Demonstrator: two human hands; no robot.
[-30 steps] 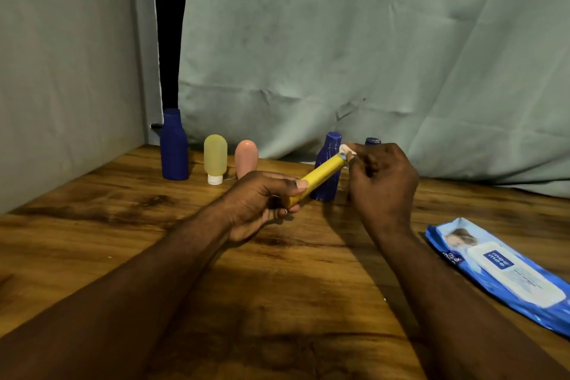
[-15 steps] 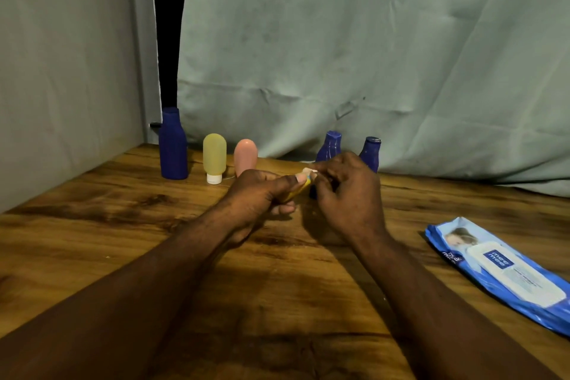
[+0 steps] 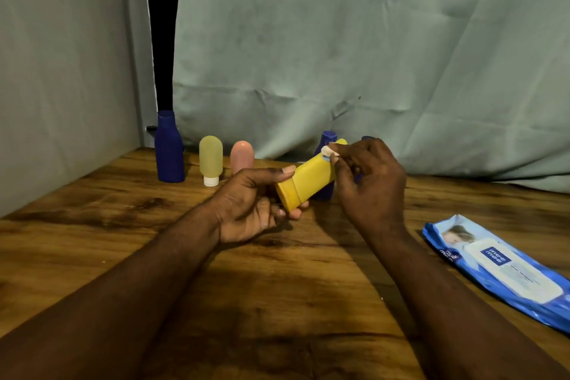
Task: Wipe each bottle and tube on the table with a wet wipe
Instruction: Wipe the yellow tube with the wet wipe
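Note:
My left hand [image 3: 246, 207] grips the cap end of a yellow tube [image 3: 305, 180], held tilted above the wooden table [image 3: 92, 241]. My right hand [image 3: 370, 185] pinches a small white wet wipe [image 3: 328, 151] against the tube's upper part. Along the back stand a tall blue bottle [image 3: 169, 148], a yellow-green tube [image 3: 210, 159] on its white cap and a pink tube [image 3: 242, 156]. A small blue bottle [image 3: 327, 137] shows partly behind the yellow tube, and another blue bottle [image 3: 367, 138] peeks over my right hand.
A blue pack of wet wipes [image 3: 499, 268] lies flat at the right side of the table. A grey-green curtain [image 3: 339, 55] hangs behind the table and a wall [image 3: 61, 71] borders its left side.
My right hand with the wipe slid down the yellow tube toward my left hand, then back up to its far end. The tube now shows its broad side.

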